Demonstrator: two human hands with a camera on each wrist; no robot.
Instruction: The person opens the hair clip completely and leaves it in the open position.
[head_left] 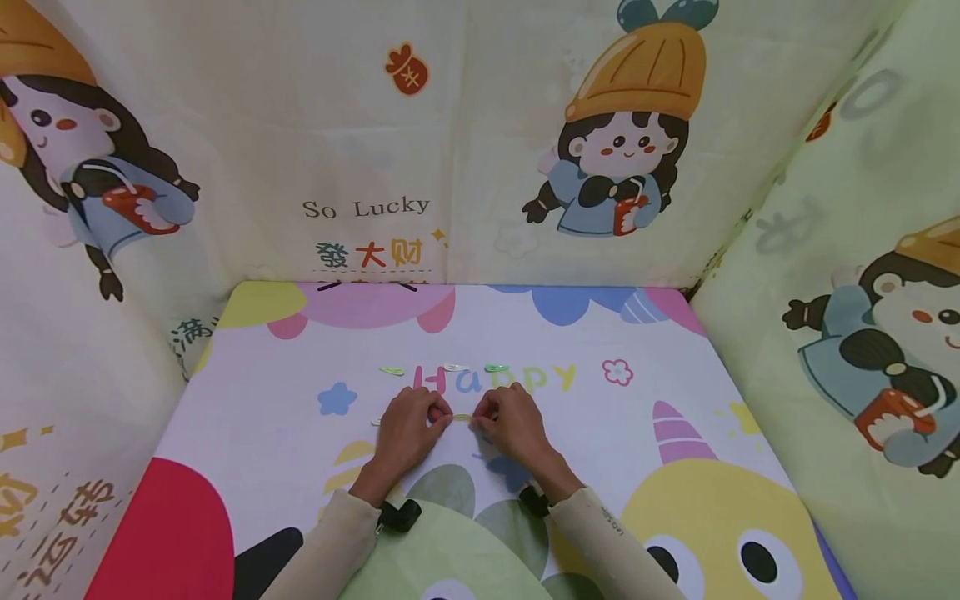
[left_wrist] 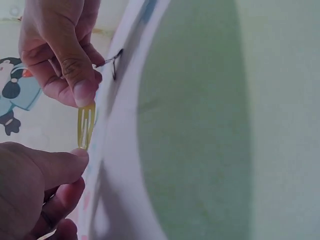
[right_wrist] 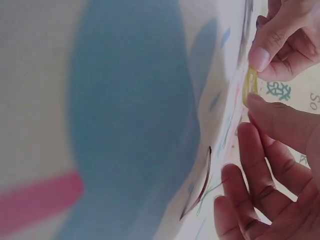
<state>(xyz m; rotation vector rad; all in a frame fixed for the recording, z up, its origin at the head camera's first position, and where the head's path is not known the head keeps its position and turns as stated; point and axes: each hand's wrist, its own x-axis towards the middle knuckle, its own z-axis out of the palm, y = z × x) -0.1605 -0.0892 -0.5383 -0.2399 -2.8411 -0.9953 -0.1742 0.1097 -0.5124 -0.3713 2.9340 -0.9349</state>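
Left hand (head_left: 408, 427) and right hand (head_left: 513, 423) each pinched one end of a yellow clip (head_left: 462, 417), which was held between their fingertips over the table (head_left: 277, 425), just nearer than the printed word (head_left: 469, 382) "Happy". Just left of the left hand lay a small pale thing (head_left: 376, 422), partly hidden and too small to make out. On the far side, a yellow-green clip (head_left: 392, 371), a white clip (head_left: 454, 367) and a green clip (head_left: 496, 367) lay in a row, left to right. Patterned cloth (head_left: 495, 167) rose beyond the table's far edge.
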